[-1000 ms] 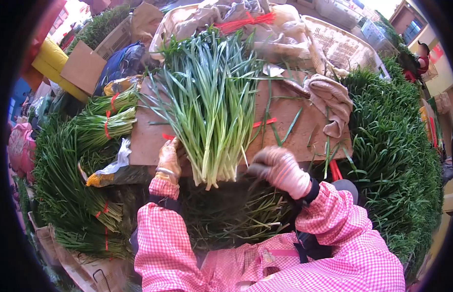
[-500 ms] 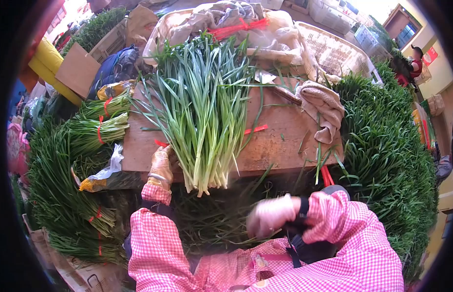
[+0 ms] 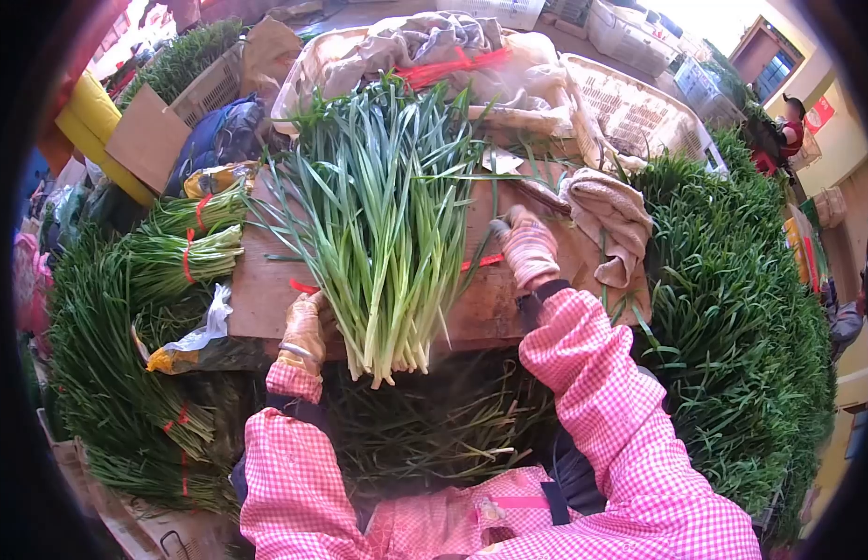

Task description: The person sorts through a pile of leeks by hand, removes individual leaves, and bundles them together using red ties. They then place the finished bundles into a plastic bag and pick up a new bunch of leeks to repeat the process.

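Observation:
A thick bunch of green chives (image 3: 383, 219) lies on a wooden board (image 3: 546, 289), white root ends hanging over the near edge. My left hand (image 3: 303, 329), gloved, grips the bunch's lower left side, near a red band (image 3: 303, 287). My right hand (image 3: 527, 245), also gloved, reaches over the board right of the bunch, fingers curled just above another red band (image 3: 481, 262); whether it holds anything I cannot tell.
Tied chive bundles (image 3: 187, 247) are stacked at left, loose chives (image 3: 742, 308) heaped at right, trimmings (image 3: 434, 429) below the board. A beige cloth (image 3: 607, 210) lies on the board's right. White crates (image 3: 635, 107) and cardboard (image 3: 145, 135) stand behind. Another person (image 3: 789, 126) is far right.
My right hand rose from my lap below the board's edge and reached forward onto the board beside the red band. The left hand stayed on the bunch.

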The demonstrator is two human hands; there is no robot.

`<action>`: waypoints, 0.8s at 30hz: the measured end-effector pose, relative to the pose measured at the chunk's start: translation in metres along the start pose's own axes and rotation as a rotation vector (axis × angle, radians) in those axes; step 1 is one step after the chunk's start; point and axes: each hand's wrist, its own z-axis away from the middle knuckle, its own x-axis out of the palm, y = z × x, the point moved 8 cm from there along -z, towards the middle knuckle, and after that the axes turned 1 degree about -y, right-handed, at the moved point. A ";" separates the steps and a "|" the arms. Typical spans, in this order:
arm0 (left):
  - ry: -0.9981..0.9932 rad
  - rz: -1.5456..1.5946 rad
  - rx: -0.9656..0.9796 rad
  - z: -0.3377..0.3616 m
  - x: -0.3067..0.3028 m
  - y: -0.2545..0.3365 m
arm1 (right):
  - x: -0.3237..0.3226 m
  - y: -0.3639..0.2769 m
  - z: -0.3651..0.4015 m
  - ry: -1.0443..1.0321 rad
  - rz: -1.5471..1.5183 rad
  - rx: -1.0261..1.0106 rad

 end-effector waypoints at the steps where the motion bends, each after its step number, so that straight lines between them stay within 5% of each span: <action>1: 0.007 -0.017 0.017 0.004 0.002 0.005 | -0.014 -0.009 0.003 0.250 0.099 -0.125; 4: 0.017 -0.021 0.011 0.009 0.004 0.007 | -0.003 -0.006 -0.015 -0.056 0.379 -0.084; 7: 0.032 -0.029 0.043 0.006 0.003 0.007 | -0.007 -0.010 -0.011 -0.131 0.407 -0.251; 10: 0.047 -0.022 0.028 0.011 0.002 0.010 | -0.052 -0.005 0.030 -0.132 -0.047 -0.465; 12: 0.074 0.005 0.036 0.016 0.008 0.013 | -0.075 -0.005 0.086 -0.664 -0.468 -0.318; 13: 0.085 0.012 0.041 0.015 0.007 0.012 | -0.061 0.005 0.118 -0.917 -1.095 -0.191; 14: 0.098 0.017 0.036 0.014 0.006 0.010 | -0.078 -0.028 0.151 -1.035 -0.359 -0.615; 15: 0.107 0.017 0.034 0.012 0.004 0.008 | -0.055 -0.024 0.188 -1.309 -0.480 -0.876; 18: 0.113 0.022 0.022 0.005 -0.002 0.003 | -0.052 -0.031 0.157 -0.733 -0.298 -0.868; 20: 0.131 0.034 0.026 0.008 0.000 0.005 | -0.040 -0.022 0.096 -0.101 -0.068 -0.589; 22: 0.087 0.024 0.030 0.004 -0.003 0.003 | -0.021 -0.021 0.053 0.092 0.134 -0.505; 24: 0.068 0.036 0.027 0.013 0.003 0.010 | 0.001 -0.025 0.037 -0.065 0.320 -0.405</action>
